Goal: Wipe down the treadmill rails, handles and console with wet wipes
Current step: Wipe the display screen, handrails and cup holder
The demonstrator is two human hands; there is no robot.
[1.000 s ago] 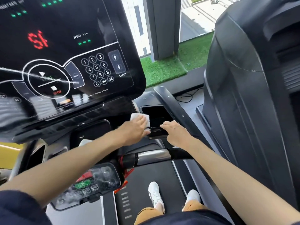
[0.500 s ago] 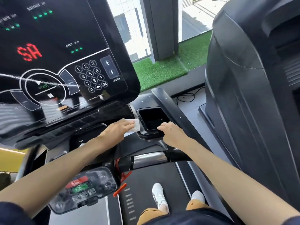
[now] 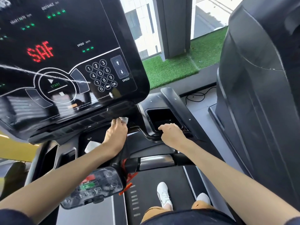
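The black treadmill console (image 3: 68, 51) fills the upper left, lit with red letters and a keypad. My left hand (image 3: 116, 133) presses a white wet wipe (image 3: 124, 119) against the ledge just under the console's lower right edge. My right hand (image 3: 172, 132) rests with curled fingers on the front rim of the black cup-holder tray (image 3: 159, 117), holding nothing that I can see. The right handrail (image 3: 177, 104) slopes up past that tray. A chrome-and-black front handlebar (image 3: 155, 161) crosses below both wrists.
A second white wipe (image 3: 91, 146) lies in the recess left of my left forearm. A small control pod (image 3: 95, 187) with red and green buttons hangs below. The belt (image 3: 154, 177) carries my white shoes. A neighbouring dark machine (image 3: 259, 95) stands close on the right.
My left hand slid the wipe leftward, from the cup-holder rim to the ledge under the console. My right hand stayed on the tray's front rim.
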